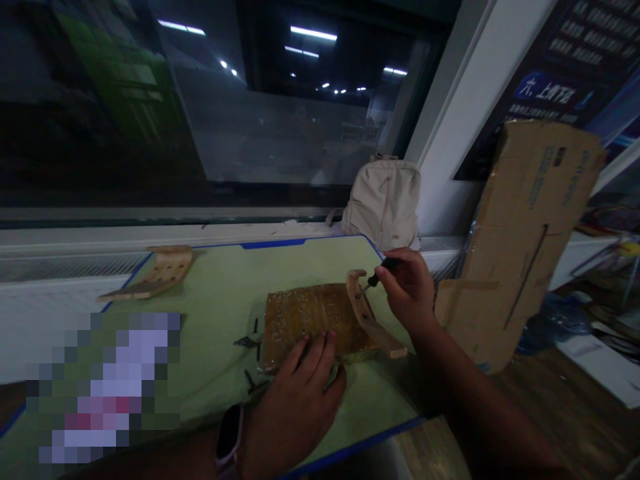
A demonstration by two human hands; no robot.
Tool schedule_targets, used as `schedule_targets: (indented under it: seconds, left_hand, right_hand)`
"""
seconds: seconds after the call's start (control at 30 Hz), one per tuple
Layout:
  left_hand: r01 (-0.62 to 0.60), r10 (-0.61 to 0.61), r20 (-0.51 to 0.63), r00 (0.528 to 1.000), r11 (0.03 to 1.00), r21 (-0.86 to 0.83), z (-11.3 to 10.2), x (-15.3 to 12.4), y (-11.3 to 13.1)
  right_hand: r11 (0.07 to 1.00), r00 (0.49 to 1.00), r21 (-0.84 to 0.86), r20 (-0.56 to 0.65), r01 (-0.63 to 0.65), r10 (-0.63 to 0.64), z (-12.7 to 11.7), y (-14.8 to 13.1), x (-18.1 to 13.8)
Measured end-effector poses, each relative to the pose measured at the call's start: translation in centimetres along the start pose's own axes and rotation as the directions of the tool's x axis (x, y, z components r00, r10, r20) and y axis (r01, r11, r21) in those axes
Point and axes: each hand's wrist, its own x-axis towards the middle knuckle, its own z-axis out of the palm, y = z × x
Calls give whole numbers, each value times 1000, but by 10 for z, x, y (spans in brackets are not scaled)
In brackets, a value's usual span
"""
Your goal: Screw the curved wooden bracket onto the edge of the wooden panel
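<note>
My right hand [411,290] is closed round the black handle of a screwdriver [374,280]. The screwdriver's tip meets a curved wooden piece with holes [367,320], which stands against the right end of a brown, shiny, film-wrapped block [315,310]. Stretched fingers of my left hand [305,380] lie flat on the block's near side and press on it. Several dark screws or bolts [256,325] lie left of the block. At the table's far left corner rests a second curved wooden piece [163,270], similar in shape and holed.
The light green table [215,287] has a blue edge. A blurred-out pale object [125,373] lies on its left side. Behind stands a beige backpack [385,200] by the window. To the right lean a tall cardboard sheet [530,247] and a water bottle [555,323].
</note>
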Motion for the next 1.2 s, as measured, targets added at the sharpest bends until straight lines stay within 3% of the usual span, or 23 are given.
schedule_targets:
  seconds: [0.13,0.23,0.33,0.47,0.57,0.7,0.83,0.93,1.0,1.1,1.2]
  left_hand:
    - [2,-2,29,1000,1000,2,-1,0,0]
    - [7,-7,-2,1000,1000,0,0,0,1]
    - [7,-7,-27,1000,1000,-2,2,-1,2]
    - [2,-2,-36,999,1000,-9,3,-1,2]
    - [3,-3,-23,1000,1000,-9,3,-1,1]
    - [10,-10,-25,1000,1000,-13,3,-1,1]
    - [18,-18,-23,1000,1000,-13,3,-1,1]
    - [13,-14,-11,1000,1000,-13,2,-2,1]
    - [6,-6,-2,1000,1000,-13,0,-2,1]
    - [2,-2,6,1000,1000,-12,-2,-1,0]
    - [5,-5,10,1000,1000,-12,-2,-1,0]
  right_hand:
    - [999,989,54,148,-6,-2,-1,-7,1]
    - [989,983,138,182,-55,29,3,-11,-1]
    - [991,994,119,96,-67,56,7,-7,-2]
    - [999,999,-47,-39,17,-19,3,-1,-1]
    - [998,997,-45,65,47,-44,0,-4,1]
    - [990,982,133,188,-49,23,2,-12,0]
    - [982,991,154,87,-111,99,7,-10,-1]
    - [994,996,83,-48,-73,77,7,-5,1]
    - [998,997,61,-68,-31,35,6,-5,2]
    - [993,1000,120,14,-4,2,5,-10,2]
    - [975,992,213,125,-62,35,7,-17,0]
